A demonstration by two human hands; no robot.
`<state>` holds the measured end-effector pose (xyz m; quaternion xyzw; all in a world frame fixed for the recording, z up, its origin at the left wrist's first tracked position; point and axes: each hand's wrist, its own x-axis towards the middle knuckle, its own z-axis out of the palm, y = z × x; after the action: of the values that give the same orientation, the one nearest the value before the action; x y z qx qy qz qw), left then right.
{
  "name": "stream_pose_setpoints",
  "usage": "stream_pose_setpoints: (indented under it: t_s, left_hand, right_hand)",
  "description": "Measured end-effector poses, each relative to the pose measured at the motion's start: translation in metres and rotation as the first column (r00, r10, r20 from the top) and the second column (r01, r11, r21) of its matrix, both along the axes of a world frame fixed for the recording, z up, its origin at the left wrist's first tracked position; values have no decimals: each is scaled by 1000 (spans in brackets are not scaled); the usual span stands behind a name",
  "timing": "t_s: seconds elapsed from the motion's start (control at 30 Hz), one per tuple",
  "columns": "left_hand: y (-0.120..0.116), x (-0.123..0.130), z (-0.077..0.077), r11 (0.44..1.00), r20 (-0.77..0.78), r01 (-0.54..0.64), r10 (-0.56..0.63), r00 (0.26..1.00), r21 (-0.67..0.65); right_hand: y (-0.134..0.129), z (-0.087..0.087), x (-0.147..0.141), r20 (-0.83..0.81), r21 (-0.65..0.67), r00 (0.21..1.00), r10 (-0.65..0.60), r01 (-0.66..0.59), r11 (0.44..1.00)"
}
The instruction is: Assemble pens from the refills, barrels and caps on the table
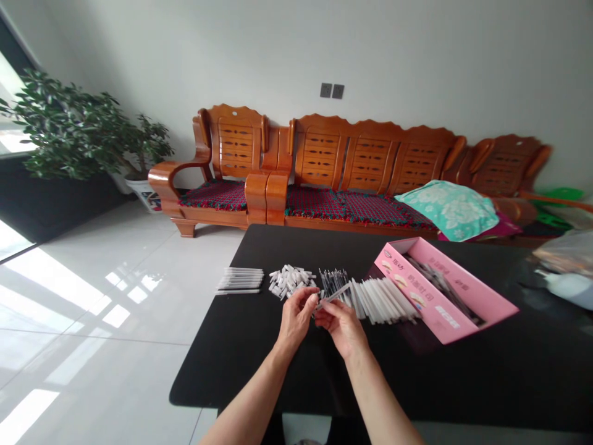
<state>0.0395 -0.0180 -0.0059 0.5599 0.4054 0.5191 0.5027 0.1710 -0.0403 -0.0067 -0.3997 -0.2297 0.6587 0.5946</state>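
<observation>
My left hand and my right hand meet over the black table. A thin whitish tube is pinched in my right fingers and slants up to the right. My left fingertips are pressed together close to its lower end; what they hold is too small to make out. Behind my hands lie a pile of short white pieces and some thin dark rods. A row of white tubes rests right of my right hand. Several finished-looking white sticks lie side by side at the left edge.
An open pink box holding dark, thin items stands right of the tubes. Plastic bags are at the far right. Beyond the table is a wooden sofa with a green cloth. A potted plant stands at left.
</observation>
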Motion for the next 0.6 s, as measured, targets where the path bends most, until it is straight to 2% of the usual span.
stream_pose_setpoints:
  t_s: [0.07, 0.17, 0.27, 0.33, 0.4, 0.5, 0.6]
  left_hand:
    - [-2, 5, 3, 998, -31, -58, 59, 998, 37]
    - [-3, 8, 7, 998, -27, -62, 62, 998, 22]
    - [0, 2, 4, 997, 24, -79, 79, 997, -15]
    - [5, -6, -4, 994, 10, -104, 105, 994, -42]
    - [11, -16, -14, 988, -66, -143, 140, 988, -51]
    - [17, -25, -28, 981, -264, -189, 175, 948, -29]
    - [14, -23, -36, 992, -468, -125, 116, 876, 11]
  right_hand:
    - [-3, 0, -9, -15, 25, 998, 56, -56, 998]
    - [-6, 3, -13, -23, 42, 996, 91, -90, 995]
    - [-6, 6, -1, 11, 11, 1000, 8, -8, 1000]
    - [-4, 6, 15, 12, -11, 998, -62, 62, 998]
    - [-3, 5, 34, -12, -15, 992, -129, 129, 992]
    - [-4, -2, 57, -36, 8, 979, -201, 201, 979]
    - [-6, -9, 68, -27, -9, 968, -248, 248, 969]
